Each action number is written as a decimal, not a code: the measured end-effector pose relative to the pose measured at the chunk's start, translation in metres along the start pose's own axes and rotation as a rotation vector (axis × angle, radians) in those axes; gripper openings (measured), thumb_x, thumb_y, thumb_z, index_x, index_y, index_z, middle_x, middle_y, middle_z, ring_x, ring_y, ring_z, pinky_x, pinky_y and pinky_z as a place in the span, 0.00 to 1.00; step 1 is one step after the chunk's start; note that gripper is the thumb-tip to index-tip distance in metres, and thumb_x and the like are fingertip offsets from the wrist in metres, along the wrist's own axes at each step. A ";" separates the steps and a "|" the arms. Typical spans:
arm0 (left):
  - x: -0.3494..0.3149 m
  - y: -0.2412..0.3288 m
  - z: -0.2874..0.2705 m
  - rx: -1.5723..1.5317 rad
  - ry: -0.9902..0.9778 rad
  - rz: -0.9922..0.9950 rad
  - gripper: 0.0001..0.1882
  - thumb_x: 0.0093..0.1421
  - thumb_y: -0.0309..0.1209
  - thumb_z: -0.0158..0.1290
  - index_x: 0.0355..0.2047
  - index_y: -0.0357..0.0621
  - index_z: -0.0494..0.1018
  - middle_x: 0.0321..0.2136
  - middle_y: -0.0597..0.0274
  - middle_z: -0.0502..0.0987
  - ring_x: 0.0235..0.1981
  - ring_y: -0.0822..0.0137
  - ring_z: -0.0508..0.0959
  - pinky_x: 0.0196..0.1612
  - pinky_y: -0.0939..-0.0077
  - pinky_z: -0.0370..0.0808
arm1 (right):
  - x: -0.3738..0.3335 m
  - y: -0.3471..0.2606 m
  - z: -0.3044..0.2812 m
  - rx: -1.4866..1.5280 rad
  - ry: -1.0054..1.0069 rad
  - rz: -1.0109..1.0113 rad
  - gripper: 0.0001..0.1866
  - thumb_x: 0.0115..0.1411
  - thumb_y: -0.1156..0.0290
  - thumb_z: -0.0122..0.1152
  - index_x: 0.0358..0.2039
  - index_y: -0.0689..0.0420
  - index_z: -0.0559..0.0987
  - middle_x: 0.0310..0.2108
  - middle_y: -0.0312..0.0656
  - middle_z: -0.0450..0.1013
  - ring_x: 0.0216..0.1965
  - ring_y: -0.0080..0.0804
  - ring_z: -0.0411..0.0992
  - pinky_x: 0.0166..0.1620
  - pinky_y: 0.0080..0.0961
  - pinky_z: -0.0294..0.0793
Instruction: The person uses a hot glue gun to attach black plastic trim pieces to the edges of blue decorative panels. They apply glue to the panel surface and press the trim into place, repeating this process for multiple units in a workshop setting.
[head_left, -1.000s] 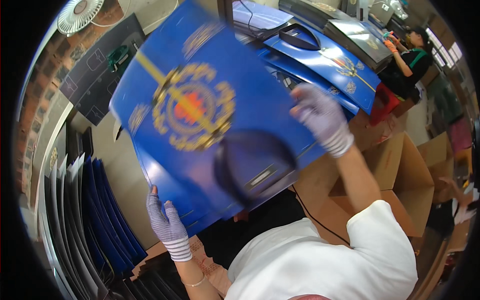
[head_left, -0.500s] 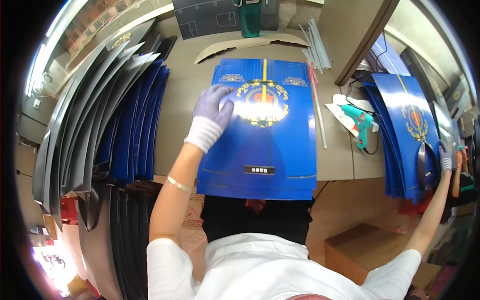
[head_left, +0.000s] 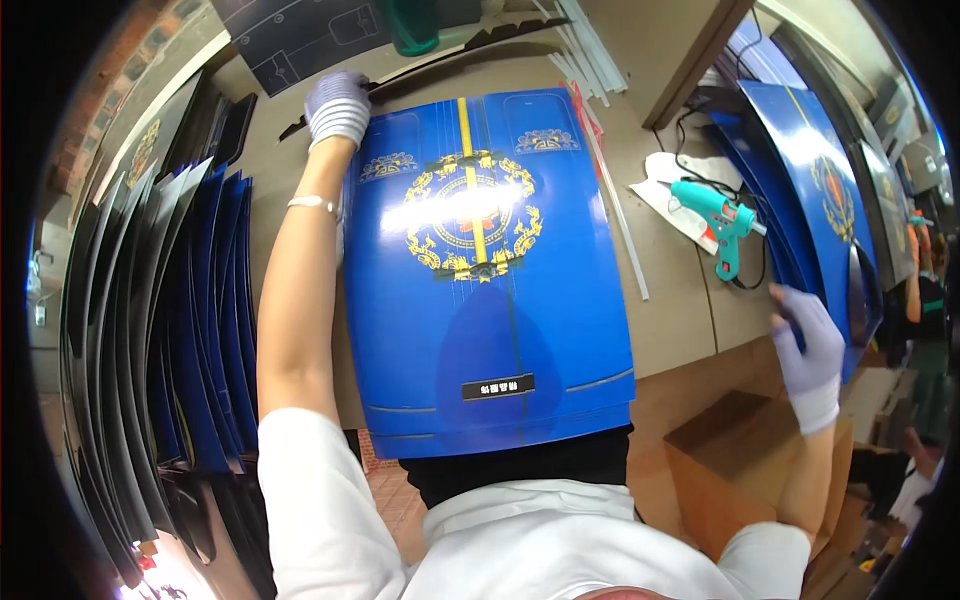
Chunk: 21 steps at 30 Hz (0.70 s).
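Observation:
A stack of glossy blue printed cardboard sheets [head_left: 485,340] with gold emblems lies before me, its near edge at my waist. My left hand [head_left: 338,106], in a pale knit glove, is just beyond the stack's far left corner. Its fingers are closed on a long curved cardboard strip [head_left: 510,33], whose dark jagged edge shows behind the sheets. My right hand [head_left: 808,350], also gloved, is raised at the right beyond the table's edge, fingers apart and holding nothing. Close to it is a second group of blue sheets [head_left: 805,160] with a dark ribbon handle.
A teal glue gun [head_left: 722,222] with a black cord rests on white paper [head_left: 665,190], right of the stack. White plastic sticks [head_left: 590,45] lie at the back. Grey and blue sheets [head_left: 130,300] stand at the left. A cardboard box [head_left: 730,440] is below right.
My left hand has moved from above the emblem to the far-left strip, which now shows its dark side. My right hand has let go of the right-hand sheets and come nearer. The view has shifted.

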<state>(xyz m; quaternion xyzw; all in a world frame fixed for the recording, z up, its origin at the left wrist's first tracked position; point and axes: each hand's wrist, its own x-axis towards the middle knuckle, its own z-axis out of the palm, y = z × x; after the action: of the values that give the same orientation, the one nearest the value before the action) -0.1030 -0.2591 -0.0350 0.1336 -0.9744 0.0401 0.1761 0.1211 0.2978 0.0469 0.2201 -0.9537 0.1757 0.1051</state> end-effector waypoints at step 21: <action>-0.352 0.057 -0.123 -0.600 -0.065 0.137 0.11 0.47 0.21 0.64 0.34 0.39 0.81 0.29 0.57 0.75 0.34 0.57 0.74 0.40 0.67 0.74 | -0.039 -0.081 0.078 0.782 0.328 0.235 0.16 0.65 0.59 0.59 0.43 0.60 0.79 0.40 0.37 0.78 0.32 0.18 0.71 0.31 0.20 0.68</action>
<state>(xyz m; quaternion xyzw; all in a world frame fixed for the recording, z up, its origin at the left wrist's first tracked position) 0.2397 -0.1019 -0.0466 0.0110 -0.9547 -0.2417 0.1732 0.1829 0.2148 -0.0123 0.1027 -0.8049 0.5667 0.1431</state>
